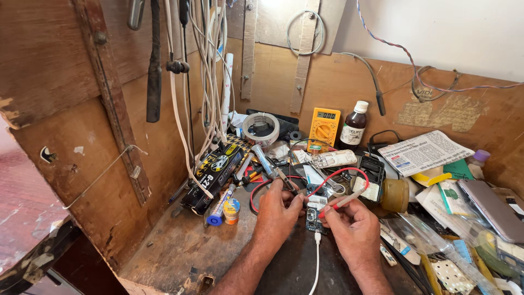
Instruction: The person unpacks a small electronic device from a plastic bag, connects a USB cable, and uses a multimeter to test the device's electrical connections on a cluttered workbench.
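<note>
A small dark circuit board (315,217) lies on the wooden bench with a white cable (316,257) plugged into its near end. My left hand (277,212) pinches a black probe (286,180) whose tip meets the board's far edge. My right hand (353,226) grips a red probe (343,202), its tip angled onto the board from the right. Red and black leads (333,176) loop back toward the yellow multimeter (323,129) standing against the back wall.
A roll of tape (260,129), a brown bottle (353,126), a black-and-yellow box (214,176) and a small tin (231,210) crowd the bench. Papers, plastic bags and a phone (490,209) pile up on the right. Cables (210,71) hang at the left.
</note>
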